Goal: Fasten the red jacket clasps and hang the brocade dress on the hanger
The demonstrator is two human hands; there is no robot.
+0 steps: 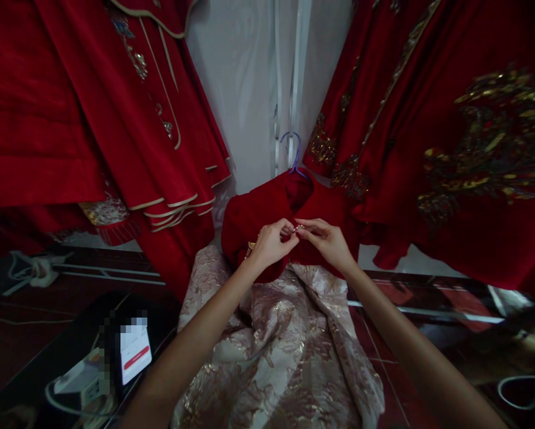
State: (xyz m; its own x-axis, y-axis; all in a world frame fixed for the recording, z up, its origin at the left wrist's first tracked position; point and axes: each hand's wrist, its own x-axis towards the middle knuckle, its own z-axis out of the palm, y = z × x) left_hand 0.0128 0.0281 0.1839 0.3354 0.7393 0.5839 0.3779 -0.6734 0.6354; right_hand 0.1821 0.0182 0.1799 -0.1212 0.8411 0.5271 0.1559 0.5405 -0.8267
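Observation:
A red velvet garment (249, 220) hangs on a blue hanger (294, 152) in front of me. Both hands meet at its front, just below the collar. My left hand (271, 243) is closed in a pinch on a small gold fastening (298, 228) of the garment. My right hand (325, 239) pinches the same fastening from the other side. Below the hands lies a pale pink and gold brocade cloth (285, 351), draped toward me under my forearms.
Red embroidered gowns hang at the left (98, 119) and the right (455, 149). A white wall with a rail (289, 71) stands behind. A phone with a lit screen (134, 353) and cables lie lower left. The floor is dark red tile (406, 298).

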